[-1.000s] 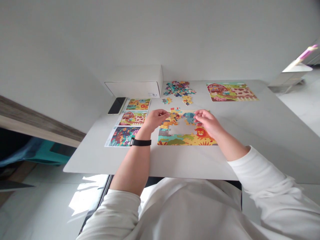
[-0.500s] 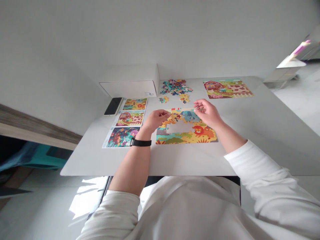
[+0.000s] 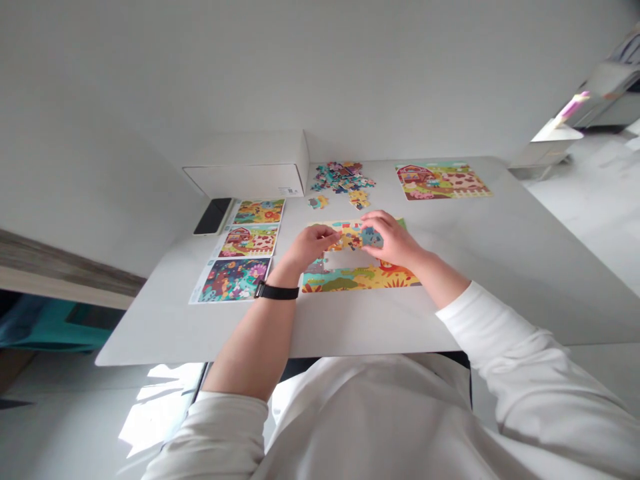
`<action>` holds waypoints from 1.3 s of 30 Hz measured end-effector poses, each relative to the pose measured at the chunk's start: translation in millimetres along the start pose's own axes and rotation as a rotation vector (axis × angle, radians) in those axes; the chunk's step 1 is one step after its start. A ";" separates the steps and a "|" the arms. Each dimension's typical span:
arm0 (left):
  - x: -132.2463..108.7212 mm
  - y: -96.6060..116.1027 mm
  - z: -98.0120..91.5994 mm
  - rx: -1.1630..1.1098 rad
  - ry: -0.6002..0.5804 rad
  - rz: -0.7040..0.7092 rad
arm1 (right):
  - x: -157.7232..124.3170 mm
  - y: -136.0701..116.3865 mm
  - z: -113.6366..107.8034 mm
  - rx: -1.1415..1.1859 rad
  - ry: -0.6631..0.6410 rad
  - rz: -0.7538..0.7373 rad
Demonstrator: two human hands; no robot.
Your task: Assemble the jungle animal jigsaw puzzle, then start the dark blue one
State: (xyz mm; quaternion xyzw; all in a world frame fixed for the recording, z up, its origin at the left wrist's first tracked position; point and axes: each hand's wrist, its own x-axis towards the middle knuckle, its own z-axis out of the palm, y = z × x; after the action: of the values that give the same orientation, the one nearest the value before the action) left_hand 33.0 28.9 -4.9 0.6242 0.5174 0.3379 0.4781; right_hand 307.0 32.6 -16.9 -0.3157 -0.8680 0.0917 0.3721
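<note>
A partly joined animal jigsaw puzzle [image 3: 350,279] lies in front of me, with a pale gap in its middle. My left hand [image 3: 313,245] is at its upper left, thumb and forefinger pinched at the edge of a yellow puzzle section [image 3: 352,240]; the fingers hide the contact. Over the upper right, my right hand [image 3: 393,239] has thumb and fingers apart, spanning the blue elephant part [image 3: 371,237]. Its palm covers much of the puzzle's right side. A black band [image 3: 280,292] circles my left wrist.
Behind the puzzle lie a heap of loose pieces [image 3: 343,177], a yellow piece cluster [image 3: 359,199] and a smaller cluster [image 3: 319,201]. A farm puzzle [image 3: 445,181] lies back right. Leftward are a picture sheet [image 3: 235,279], a phone [image 3: 213,217] and a white box [image 3: 245,179].
My right hand has come down and left, from the puzzle's top right onto the elephant part. My left hand stays near the yellow section. The whole view has shifted slightly.
</note>
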 end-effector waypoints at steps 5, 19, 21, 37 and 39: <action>2.6 -3.3 0.7 -0.072 -0.013 0.008 | 0.1 -0.9 1.6 -0.033 0.003 -0.051; 4.9 -1.3 -2.5 -0.201 0.135 -0.017 | 5.3 -0.4 -7.5 -0.058 0.059 0.044; 5.5 1.2 -6.6 -0.241 0.214 0.007 | 8.9 2.6 -14.7 -0.059 0.064 0.075; 5.4 -13.6 -9.2 0.511 0.337 0.299 | 16.8 16.9 11.3 -0.047 -0.158 0.143; 4.6 -15.8 -7.8 0.573 0.284 0.345 | 14.9 17.9 17.0 -0.049 -0.177 0.145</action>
State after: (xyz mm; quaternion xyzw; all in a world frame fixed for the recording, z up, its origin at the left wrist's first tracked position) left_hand 21.9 35.4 -17.7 0.7577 0.5394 0.3382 0.1433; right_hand 295.9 57.1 -27.3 -0.3771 -0.8744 0.1247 0.2787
